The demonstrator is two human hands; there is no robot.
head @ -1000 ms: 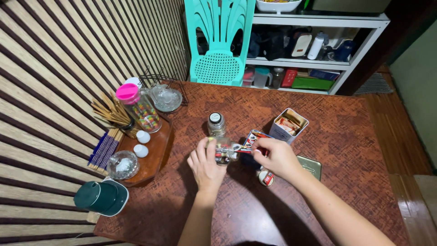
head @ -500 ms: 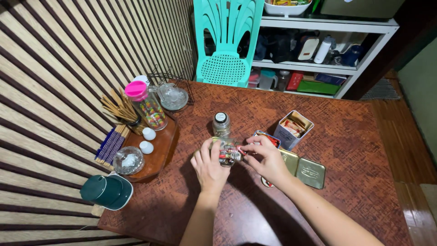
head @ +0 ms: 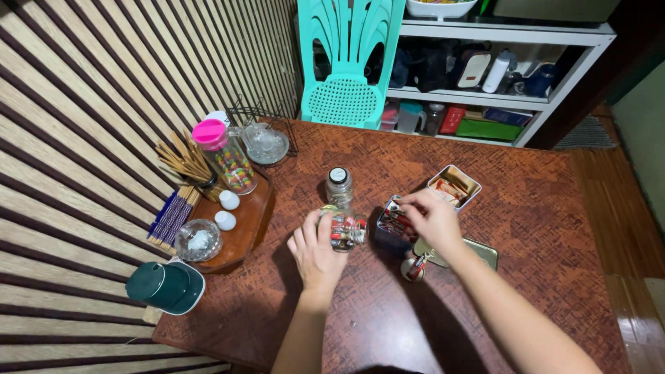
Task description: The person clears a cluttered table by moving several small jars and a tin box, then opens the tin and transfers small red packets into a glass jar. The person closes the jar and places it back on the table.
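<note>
Glass jar [head: 344, 230] gripped by left hand [head: 315, 253]; right hand [head: 433, 218] fingers curled into one of two tins [head: 393, 225].

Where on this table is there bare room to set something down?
The table is bare along its right side, beyond the open tin, and along the near edge below the left hand. The far strip before the green chair is free too. It is crowded around the wooden tray and between both hands.

Glass jar [head: 344, 229] glossy; tin lid [head: 478, 251] metal (dull sheen).
</note>
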